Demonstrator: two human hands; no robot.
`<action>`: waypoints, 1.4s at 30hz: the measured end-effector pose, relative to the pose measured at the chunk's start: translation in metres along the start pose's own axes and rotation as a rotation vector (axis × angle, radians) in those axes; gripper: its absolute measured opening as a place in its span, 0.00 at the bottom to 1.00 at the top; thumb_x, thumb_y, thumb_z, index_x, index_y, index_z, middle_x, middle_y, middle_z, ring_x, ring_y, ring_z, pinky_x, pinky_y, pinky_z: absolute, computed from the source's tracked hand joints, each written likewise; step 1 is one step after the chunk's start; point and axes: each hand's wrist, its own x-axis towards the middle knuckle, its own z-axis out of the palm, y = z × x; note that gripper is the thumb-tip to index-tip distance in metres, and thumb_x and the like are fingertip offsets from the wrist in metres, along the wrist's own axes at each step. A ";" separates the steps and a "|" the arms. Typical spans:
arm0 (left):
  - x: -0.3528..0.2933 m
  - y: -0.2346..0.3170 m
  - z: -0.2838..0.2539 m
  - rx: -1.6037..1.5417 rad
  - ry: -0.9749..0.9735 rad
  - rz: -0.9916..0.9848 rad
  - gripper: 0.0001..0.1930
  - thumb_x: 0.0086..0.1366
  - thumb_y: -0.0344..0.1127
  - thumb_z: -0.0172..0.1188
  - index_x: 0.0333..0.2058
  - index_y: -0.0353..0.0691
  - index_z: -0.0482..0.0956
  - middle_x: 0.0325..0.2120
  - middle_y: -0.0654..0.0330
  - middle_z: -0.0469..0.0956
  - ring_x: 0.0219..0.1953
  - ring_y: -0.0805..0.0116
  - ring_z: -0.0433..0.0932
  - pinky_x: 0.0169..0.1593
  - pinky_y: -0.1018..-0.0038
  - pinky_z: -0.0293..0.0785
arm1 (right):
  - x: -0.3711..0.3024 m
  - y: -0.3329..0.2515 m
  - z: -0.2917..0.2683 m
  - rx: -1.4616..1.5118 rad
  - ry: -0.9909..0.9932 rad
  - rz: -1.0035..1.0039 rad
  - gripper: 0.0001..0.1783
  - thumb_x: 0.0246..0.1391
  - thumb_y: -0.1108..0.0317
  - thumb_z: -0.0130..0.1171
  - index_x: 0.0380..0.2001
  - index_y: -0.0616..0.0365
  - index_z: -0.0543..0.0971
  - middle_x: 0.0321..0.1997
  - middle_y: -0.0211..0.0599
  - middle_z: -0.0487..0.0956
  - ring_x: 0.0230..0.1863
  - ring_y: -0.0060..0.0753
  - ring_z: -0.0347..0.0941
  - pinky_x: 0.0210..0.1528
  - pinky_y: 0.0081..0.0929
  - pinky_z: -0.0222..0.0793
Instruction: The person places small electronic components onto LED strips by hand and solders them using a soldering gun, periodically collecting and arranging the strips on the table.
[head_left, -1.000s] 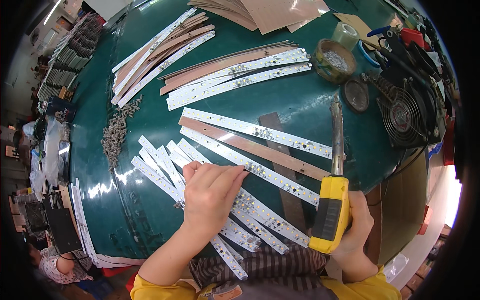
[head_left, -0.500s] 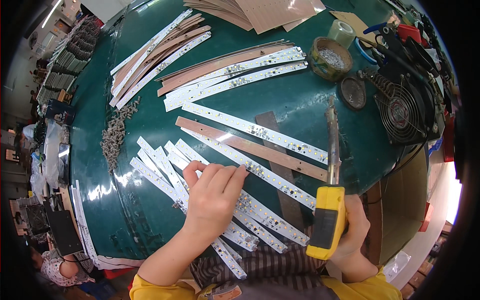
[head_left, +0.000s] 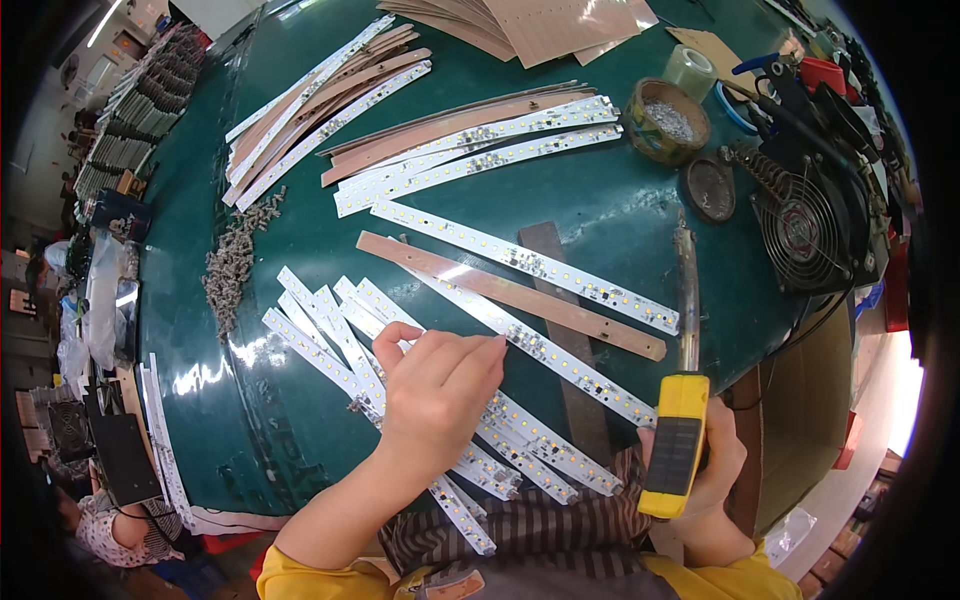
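My left hand [head_left: 437, 395] is closed, its fingertips pinched at the edge of a white LED strip [head_left: 545, 350] that slants down to the right. Whatever lies inside the pinch is hidden. In my right hand [head_left: 722, 455] is a yellow-handled soldering iron [head_left: 675, 440], its metal tip pointing away from me. A finger of that hand is beside the strip's lower end. Across the strip's far end lies a brown strip [head_left: 510, 292], and beyond it another white LED strip [head_left: 525, 262]. Several overlapping LED strips [head_left: 330, 340] lie under and around my left hand.
Stacked strips [head_left: 480, 140] lie farther back, with another bundle [head_left: 325, 110] at the far left. A pile of small grey parts [head_left: 235, 260] is on the left. At the right are a round tub [head_left: 668, 120], a small dark dish [head_left: 708, 188] and a fan [head_left: 800, 225].
The LED strip by my left fingertips has slid right and slightly away under the brown strip. My left hand and the soldering iron have shifted a little to the right.
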 end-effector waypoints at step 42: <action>-0.005 -0.001 0.005 -0.142 -0.026 -0.240 0.06 0.53 0.29 0.69 0.30 0.42 0.82 0.27 0.66 0.81 0.31 0.67 0.78 0.44 0.65 0.59 | -0.020 -0.012 -0.015 0.405 -0.266 0.512 0.17 0.45 0.70 0.67 0.41 0.62 0.82 0.34 0.41 0.81 0.33 0.38 0.79 0.36 0.28 0.74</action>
